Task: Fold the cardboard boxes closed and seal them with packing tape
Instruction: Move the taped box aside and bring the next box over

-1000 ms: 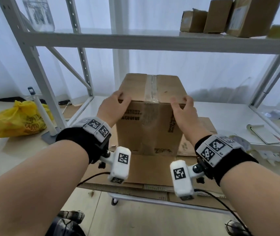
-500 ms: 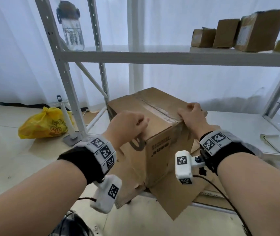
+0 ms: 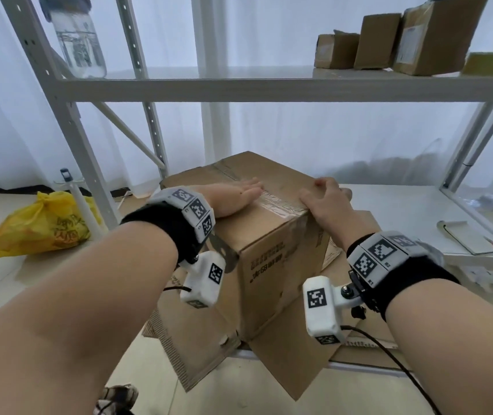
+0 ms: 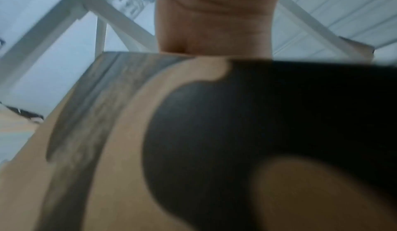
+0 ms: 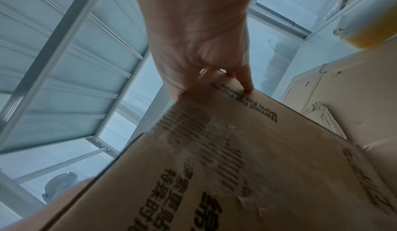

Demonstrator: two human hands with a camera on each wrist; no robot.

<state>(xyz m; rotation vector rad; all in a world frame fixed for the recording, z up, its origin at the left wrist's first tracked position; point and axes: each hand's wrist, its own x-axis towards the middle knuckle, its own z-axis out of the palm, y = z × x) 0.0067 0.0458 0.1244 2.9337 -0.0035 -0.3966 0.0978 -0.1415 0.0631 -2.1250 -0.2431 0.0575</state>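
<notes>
A brown cardboard box [image 3: 278,265] stands on the low shelf with one corner turned toward me. Its top flaps are shut, and a strip of clear tape [image 3: 278,205] runs along the seam and down the side. My left hand [image 3: 233,199] lies flat on the top, fingers straight, next to the tape. My right hand [image 3: 324,202] grips the box's right top edge, fingers curled over it. In the right wrist view the right hand [image 5: 204,39] hooks the printed box [image 5: 236,166] at its rim. The left wrist view is blurred: the box [image 4: 75,183] fills it below the left hand [image 4: 214,14].
Flattened cardboard [image 3: 293,363] lies under the box and overhangs the shelf front. The upper shelf [image 3: 269,88] holds small boxes [image 3: 377,40] and a water bottle [image 3: 80,40]. A yellow bag [image 3: 38,229] sits on the floor left. A notebook [image 3: 467,238] lies right.
The box has turned from face-on to corner toward me. My left hand left the front edge and now lies flat on top; my right hand stays on the right edge.
</notes>
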